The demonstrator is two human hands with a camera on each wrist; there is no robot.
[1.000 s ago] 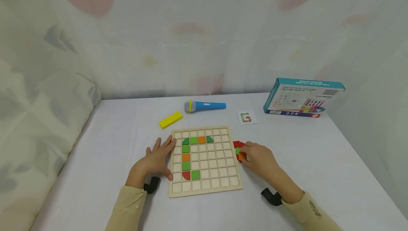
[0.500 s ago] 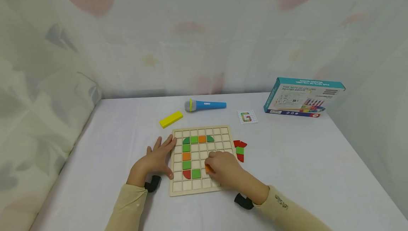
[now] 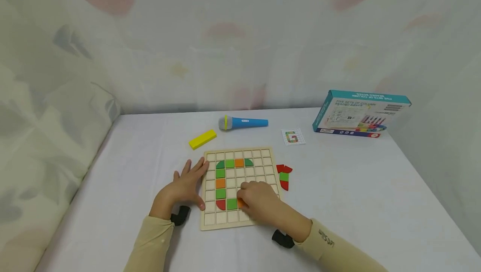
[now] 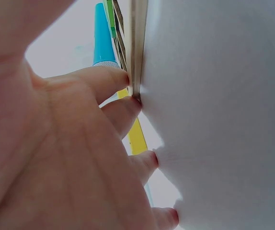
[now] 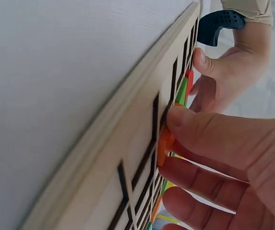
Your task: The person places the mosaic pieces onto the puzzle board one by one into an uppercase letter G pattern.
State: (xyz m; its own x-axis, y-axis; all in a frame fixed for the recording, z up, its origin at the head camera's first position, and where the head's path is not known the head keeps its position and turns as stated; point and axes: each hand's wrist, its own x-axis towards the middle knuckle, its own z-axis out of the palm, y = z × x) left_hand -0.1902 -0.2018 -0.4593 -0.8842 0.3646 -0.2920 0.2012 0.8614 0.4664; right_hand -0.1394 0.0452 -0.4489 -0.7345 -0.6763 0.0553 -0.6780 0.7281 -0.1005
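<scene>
A wooden grid board [image 3: 244, 223] lies on the white table, with green, orange and red tiles set in its cells along the top, the left column and a lower row. My right hand [image 3: 259, 201] is over the board's lower middle. Its thumb and fingers pinch an orange square tile [image 5: 165, 143], which touches the grid right beside a green tile [image 3: 232, 204]. Spread along the board's left edge, my left hand [image 3: 182, 190] rests with straight fingers, thumb and fingertips touching the frame. In the left wrist view, two fingertips [image 4: 123, 76] meet the board's side.
Right of the board lie loose red and green tiles [image 3: 284, 177]. Behind it are a yellow block [image 3: 203, 139], a blue toy microphone [image 3: 244, 123] and a small card with a coloured G pattern [image 3: 293, 137]. A cardboard box [image 3: 360, 113] stands at the back right.
My right hand has carried the orange tile from the loose pile leftward onto the board, down to the cell beside the lower green tile. The left hand has stayed in place.
</scene>
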